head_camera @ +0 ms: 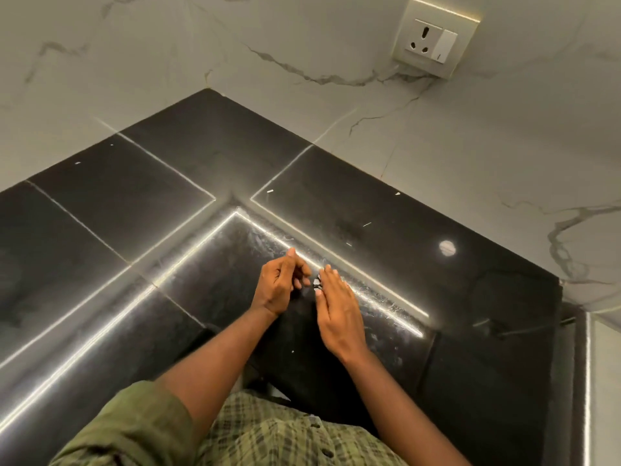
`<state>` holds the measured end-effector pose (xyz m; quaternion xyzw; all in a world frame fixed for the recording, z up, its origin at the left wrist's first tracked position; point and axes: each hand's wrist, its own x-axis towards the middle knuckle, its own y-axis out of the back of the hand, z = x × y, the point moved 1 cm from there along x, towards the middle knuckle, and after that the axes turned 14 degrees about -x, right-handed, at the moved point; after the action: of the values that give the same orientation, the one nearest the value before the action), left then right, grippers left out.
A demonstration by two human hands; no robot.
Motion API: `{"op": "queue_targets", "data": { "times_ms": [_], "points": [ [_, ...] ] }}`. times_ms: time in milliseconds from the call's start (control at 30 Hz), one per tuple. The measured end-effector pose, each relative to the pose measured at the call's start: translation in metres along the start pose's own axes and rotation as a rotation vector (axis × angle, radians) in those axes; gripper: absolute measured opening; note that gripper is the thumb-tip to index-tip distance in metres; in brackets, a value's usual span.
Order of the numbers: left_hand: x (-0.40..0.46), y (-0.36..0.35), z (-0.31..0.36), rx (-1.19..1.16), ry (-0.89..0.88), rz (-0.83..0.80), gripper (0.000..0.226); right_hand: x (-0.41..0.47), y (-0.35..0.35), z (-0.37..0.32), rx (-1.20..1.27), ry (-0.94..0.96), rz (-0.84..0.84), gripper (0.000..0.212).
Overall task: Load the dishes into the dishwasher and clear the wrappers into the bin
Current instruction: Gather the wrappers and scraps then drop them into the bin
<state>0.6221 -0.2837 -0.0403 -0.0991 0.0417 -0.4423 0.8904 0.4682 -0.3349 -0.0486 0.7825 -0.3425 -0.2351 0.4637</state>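
On the black countertop (437, 297), our flat right hand (339, 314) should sweep the small scrap (317, 283) toward our loosely curled left hand (280, 284), fingers straight and together.

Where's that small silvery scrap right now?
In the head view the small silvery scrap lies on the black countertop near centre frame, in the gap between the left hand and the right hand, by the right thumb tip.

Glossy black stone counter (141, 203) meets a marbled wall (302, 45); a socket (435, 40) sits on it
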Motion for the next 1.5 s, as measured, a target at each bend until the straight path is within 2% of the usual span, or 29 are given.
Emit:
{"op": "queue_targets", "data": {
  "times_ms": [67,167,267,367,433,500,667,800,933,1000,1067,1133,1333,1500],
  "points": [
    [-0.003,0.010,0.000,-0.098,0.038,0.114,0.072,0.002,0.008,0.000,0.110,0.053,-0.049,0.048],
    [-0.013,0.021,-0.001,-0.215,0.054,0.227,0.072,-0.009,0.035,0.015,0.303,0.003,-0.027,0.045],
    [-0.019,0.027,-0.003,-0.289,0.069,0.244,0.073,-0.040,0.064,0.049,0.183,-0.110,-0.013,0.050],
    [-0.018,0.026,-0.002,-0.311,0.071,0.251,0.075,-0.076,0.083,0.079,0.093,-0.328,-0.220,0.068],
    [-0.017,0.026,-0.002,-0.312,0.064,0.260,0.076,-0.089,0.081,0.083,0.034,-0.362,-0.325,0.077],
    [-0.017,0.025,-0.001,-0.312,0.067,0.265,0.074,-0.090,0.070,0.069,0.040,-0.341,-0.345,0.078],
    [-0.017,0.025,-0.001,-0.302,0.075,0.269,0.071,-0.035,0.038,0.025,0.141,-0.234,-0.200,0.061],
    [-0.016,0.027,-0.001,-0.326,0.094,0.279,0.073,0.009,0.028,0.009,0.261,-0.221,0.008,0.048],
    [-0.016,0.029,0.000,-0.391,0.113,0.310,0.075,-0.008,0.020,0.000,0.392,-0.157,0.159,0.037],
    [-0.016,0.030,0.000,-0.403,0.109,0.314,0.075,-0.041,0.013,0.001,0.307,0.021,0.155,0.044],
    [-0.016,0.030,-0.001,-0.397,0.106,0.310,0.074,-0.072,0.003,0.004,0.048,0.241,0.115,0.059],
    [-0.016,0.030,-0.001,-0.386,0.104,0.299,0.074,-0.079,-0.007,0.010,-0.151,0.326,0.098,0.072],
    [-0.016,0.028,-0.001,-0.397,0.096,0.286,0.073,-0.030,-0.005,0.009,-0.196,0.111,0.252,0.064],
    [-0.017,0.027,0.002,-0.383,0.103,0.289,0.073,0.008,-0.002,0.010,-0.128,0.072,0.152,0.063]
  ]
}}
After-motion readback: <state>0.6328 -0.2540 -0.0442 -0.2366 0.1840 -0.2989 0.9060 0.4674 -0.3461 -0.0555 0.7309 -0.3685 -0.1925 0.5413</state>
